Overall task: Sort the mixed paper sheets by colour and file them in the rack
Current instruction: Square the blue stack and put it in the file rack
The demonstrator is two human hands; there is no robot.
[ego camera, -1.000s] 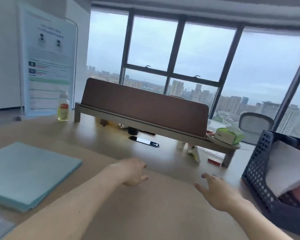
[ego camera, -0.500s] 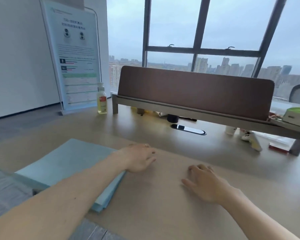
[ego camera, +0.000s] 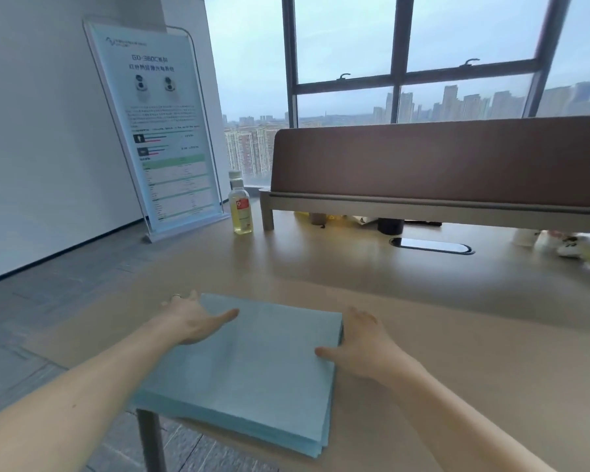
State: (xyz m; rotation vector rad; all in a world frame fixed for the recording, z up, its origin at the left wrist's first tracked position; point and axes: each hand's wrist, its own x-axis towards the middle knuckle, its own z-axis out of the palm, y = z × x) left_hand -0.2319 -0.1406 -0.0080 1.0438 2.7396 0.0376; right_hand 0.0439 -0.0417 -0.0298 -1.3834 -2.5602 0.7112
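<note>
Now blue stack (ego camera: 252,362) lies flat on table (ego camera: 457,335), 6 o'clock in view, at near-left corner. Right hand (ego camera: 365,345) at stack's 3 o'clock: thumb on top sheet, fingers curled down side edge, grasping stack. Left hand (ego camera: 188,318) at stack's 10 o'clock: thumb flat on top, fingers past far-left edge; grasp there unclear. Bottle (ego camera: 241,206) at 11 o'clock, well apart, beside sign (ego camera: 164,131).

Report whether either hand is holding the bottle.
No. The left hand and right hand both hold the blue paper stack; the bottle stands apart beside the sign.
</note>
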